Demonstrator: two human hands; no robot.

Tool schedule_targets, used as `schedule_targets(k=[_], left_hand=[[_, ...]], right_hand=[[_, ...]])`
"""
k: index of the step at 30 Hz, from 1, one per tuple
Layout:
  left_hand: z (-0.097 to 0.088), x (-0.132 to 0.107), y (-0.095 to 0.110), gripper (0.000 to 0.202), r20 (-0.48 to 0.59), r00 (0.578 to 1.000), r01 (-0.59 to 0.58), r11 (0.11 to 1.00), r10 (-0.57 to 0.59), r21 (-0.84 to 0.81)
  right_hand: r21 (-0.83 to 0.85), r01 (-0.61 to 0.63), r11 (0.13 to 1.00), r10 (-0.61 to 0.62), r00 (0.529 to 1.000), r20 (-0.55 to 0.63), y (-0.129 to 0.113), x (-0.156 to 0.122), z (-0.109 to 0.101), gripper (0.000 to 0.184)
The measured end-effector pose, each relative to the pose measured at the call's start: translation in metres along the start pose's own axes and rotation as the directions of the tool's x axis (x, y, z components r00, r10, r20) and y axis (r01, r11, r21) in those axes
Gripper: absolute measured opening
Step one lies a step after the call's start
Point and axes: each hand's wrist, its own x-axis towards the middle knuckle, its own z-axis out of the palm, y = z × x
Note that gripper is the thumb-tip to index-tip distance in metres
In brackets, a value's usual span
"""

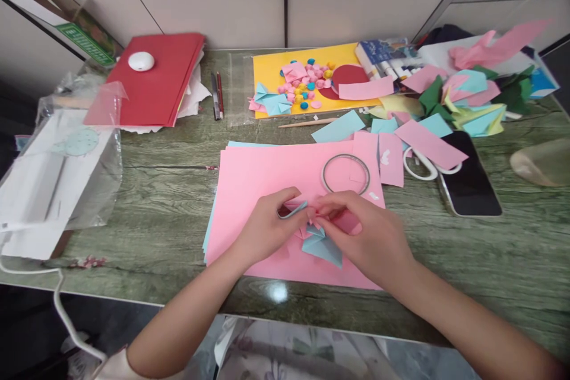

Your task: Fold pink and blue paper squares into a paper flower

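My left hand (pixel 268 227) and my right hand (pixel 365 237) meet over a stack of pink paper sheets (pixel 249 184) on the green table. Both pinch a small folded piece of blue and pink paper (pixel 321 243) between their fingertips. The fingers of each hand are curled closed on it. A blue flap of the folded piece sticks out below my right thumb. A roll of clear tape (pixel 346 174) lies on the pink sheets just beyond my fingers.
A phone (pixel 472 181) and white-handled scissors (pixel 421 166) lie at the right under pink and blue paper strips (pixel 430 143). A yellow sheet (pixel 271 74) with small paper bits is behind. Red folders (pixel 155 80), pens (pixel 217 95) and a plastic-wrapped box (pixel 48 172) sit left.
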Motion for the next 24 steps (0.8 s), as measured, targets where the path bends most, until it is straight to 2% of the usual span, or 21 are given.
schedule_targets(k=[3,12,18,24], left_hand=[[0.0023,-0.0006,0.0009,0.026,-0.031,0.999,0.017,1.0,-0.018,-0.026],[0.0001,-0.0035,0.0078,0.021,0.023,0.999,0.026,0.999,-0.025,-0.031],[-0.0037,-0.0042,0.0067,0.021,0.058,0.997,0.06,0.974,-0.048,-0.218],[-0.005,-0.0036,0.0037,0.021,0.113,0.991,0.106,0.95,-0.076,-0.294]], right_hand=[[-0.016,0.003,1.0,-0.003,1.0,-0.014,0.0013,-0.0005,0.0009,0.023],[-0.049,0.098,0.994,-0.102,0.992,-0.068,0.0026,0.0,0.001,0.022],[-0.073,0.277,0.958,-0.287,0.934,-0.212,0.0043,-0.0023,-0.0009,0.022],[-0.071,0.319,0.945,-0.326,0.903,-0.279,0.0067,-0.0027,-0.0003,0.03]])
